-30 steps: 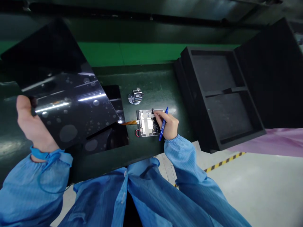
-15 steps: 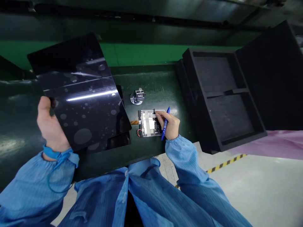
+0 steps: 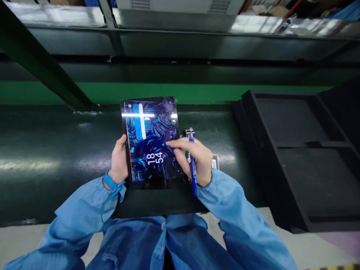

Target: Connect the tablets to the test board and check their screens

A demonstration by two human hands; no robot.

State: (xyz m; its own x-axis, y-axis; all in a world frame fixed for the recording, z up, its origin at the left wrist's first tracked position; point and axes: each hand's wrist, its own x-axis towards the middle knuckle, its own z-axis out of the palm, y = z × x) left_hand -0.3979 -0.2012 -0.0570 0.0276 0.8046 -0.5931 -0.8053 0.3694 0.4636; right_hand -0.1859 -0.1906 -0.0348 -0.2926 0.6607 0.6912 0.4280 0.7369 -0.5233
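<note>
The left hand (image 3: 118, 164) grips the edge of a lit tablet (image 3: 149, 142) between the hands, above the table (image 3: 50, 187), and that edge hold keeps the screen uncovered and steady for touching. The right hand (image 3: 194, 161) curls around a blue marker pen (image 3: 192, 170), its outstretched fingers (image 3: 174, 144) on the screen, with both forearms angled inward.

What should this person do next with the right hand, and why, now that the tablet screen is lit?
Probably the right hand should first lay the blue marker pen on the green workbench. It grips the pen while its fingers reach over the lit tablet, which the left hand holds, so the pen could perhaps mark the glass.
</note>
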